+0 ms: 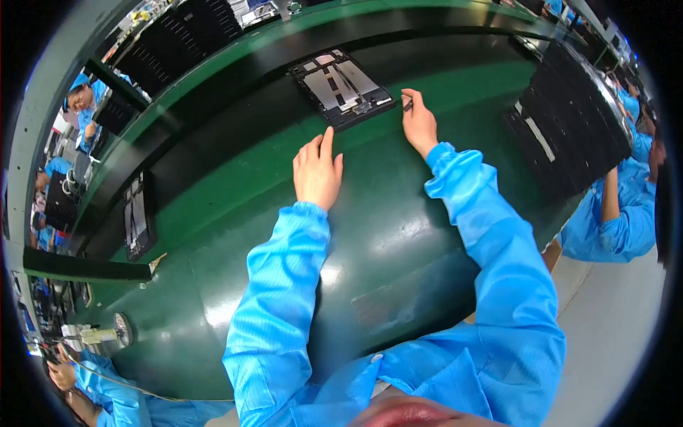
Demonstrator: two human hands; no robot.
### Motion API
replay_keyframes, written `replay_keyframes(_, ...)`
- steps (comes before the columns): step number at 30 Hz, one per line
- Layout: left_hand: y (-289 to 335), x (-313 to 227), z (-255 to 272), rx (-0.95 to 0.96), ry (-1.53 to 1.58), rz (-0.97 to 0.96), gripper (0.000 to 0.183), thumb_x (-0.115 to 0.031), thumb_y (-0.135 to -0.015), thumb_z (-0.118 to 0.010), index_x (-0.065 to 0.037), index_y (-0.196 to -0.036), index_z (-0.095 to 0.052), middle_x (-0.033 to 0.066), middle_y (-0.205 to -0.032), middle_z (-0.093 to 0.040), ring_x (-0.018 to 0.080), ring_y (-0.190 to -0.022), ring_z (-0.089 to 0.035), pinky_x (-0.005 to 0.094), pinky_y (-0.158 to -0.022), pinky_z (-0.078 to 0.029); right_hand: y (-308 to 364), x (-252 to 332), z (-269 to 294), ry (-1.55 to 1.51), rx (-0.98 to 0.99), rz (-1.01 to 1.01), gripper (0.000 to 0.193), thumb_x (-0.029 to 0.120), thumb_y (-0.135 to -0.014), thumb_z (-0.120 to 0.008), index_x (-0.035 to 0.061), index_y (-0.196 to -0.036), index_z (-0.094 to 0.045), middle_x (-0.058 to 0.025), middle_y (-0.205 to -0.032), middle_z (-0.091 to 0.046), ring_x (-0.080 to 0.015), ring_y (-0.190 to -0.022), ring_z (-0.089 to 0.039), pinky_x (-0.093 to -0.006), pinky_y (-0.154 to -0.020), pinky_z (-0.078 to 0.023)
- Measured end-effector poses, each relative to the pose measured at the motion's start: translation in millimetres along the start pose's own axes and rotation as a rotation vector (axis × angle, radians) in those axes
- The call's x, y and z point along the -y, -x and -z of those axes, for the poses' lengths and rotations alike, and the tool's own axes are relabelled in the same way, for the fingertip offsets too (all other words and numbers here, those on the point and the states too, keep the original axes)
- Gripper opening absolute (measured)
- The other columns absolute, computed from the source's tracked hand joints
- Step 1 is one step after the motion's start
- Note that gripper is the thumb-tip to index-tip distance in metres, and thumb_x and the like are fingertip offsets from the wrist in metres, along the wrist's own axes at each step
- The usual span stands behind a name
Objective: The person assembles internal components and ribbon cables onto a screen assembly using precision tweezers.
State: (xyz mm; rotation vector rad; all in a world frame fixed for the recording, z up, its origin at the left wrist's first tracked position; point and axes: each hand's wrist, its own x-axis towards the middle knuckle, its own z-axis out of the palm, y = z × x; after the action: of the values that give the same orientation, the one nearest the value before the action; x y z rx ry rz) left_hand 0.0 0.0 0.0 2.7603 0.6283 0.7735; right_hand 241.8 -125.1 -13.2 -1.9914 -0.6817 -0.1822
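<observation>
the left hand [318, 173] lies with its fingers loosely spread and released, the index tip at the near corner of an opened tablet [344, 90]; whether they touch, i can't tell. the right hand [420, 127] pinches a small dark piece [408, 105] just beside the tablet, which looks light, stiff and fragile, best held by its black rim. the green bench [192, 277] seems slick; beyond stand a shelf [284, 34] and a co-worker [87, 107] in blue.
</observation>
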Motion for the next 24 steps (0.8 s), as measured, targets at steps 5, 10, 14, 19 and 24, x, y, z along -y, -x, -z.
replay_keyframes(5,-41,-22,-27,-0.079,-0.061,0.051,0.061,-0.017,-0.095,-0.061,-0.009,-0.152,-0.041,0.0178,-0.134,-0.057,0.0335,-0.123,-0.055,0.0488,-0.107,-0.042,-22,24,-14,0.094,0.036,-0.004,0.025,0.023,-0.103,-0.051,0.0154,-0.126,-0.058,-0.0214,-0.103,-0.072,-0.0467,-0.098,-0.066,-0.0531,-0.084,-0.052)
replay_keyframes(10,-38,-27,-12,-0.279,0.522,0.346,0.053,-0.022,-0.101,-0.054,-0.002,-0.148,-0.042,0.0187,-0.120,-0.061,0.0307,-0.101,-0.064,0.0397,-0.091,-0.052,-15,28,-8,-0.289,-0.114,-0.065,0.036,0.024,-0.090,-0.078,0.0077,-0.119,-0.064,-0.0081,-0.089,-0.074,-0.0140,-0.080,-0.067,-0.0323,-0.075,-0.054)
replay_keyframes(14,9,-40,1,-0.347,0.838,0.503,0.060,-0.028,-0.103,-0.058,0.001,-0.151,-0.039,0.0078,-0.099,-0.063,0.0150,-0.079,-0.062,0.0309,-0.074,-0.054,24,37,37,-0.524,0.142,-0.258,0.049,0.022,-0.088,-0.079,0.0075,-0.130,-0.058,-0.0080,-0.108,-0.070,-0.0122,-0.089,-0.060,-0.0273,-0.077,-0.049)
replay_keyframes(19,107,-63,60,0.136,1.124,0.525,0.066,-0.020,-0.104,-0.057,0.003,-0.158,-0.025,0.0036,-0.098,-0.056,0.0096,-0.077,-0.056,0.0257,-0.069,-0.051,101,46,104,-0.586,0.510,-0.154,0.043,0.005,-0.094,-0.067,0.0055,-0.135,-0.052,-0.0136,-0.135,-0.063,-0.0160,-0.119,-0.059,-0.0298,-0.100,-0.047)
replay_keyframes(24,172,-61,117,0.336,0.575,0.261,0.113,-0.023,-0.074,-0.089,0.003,-0.160,-0.019,0.0082,-0.098,-0.055,0.0163,-0.075,-0.053,0.0284,-0.069,-0.051,159,68,134,-0.445,0.679,-0.118,0.042,0.002,-0.093,-0.067,0.0044,-0.133,-0.054,-0.0099,-0.133,-0.063,-0.0125,-0.113,-0.061,-0.0268,-0.095,-0.048)
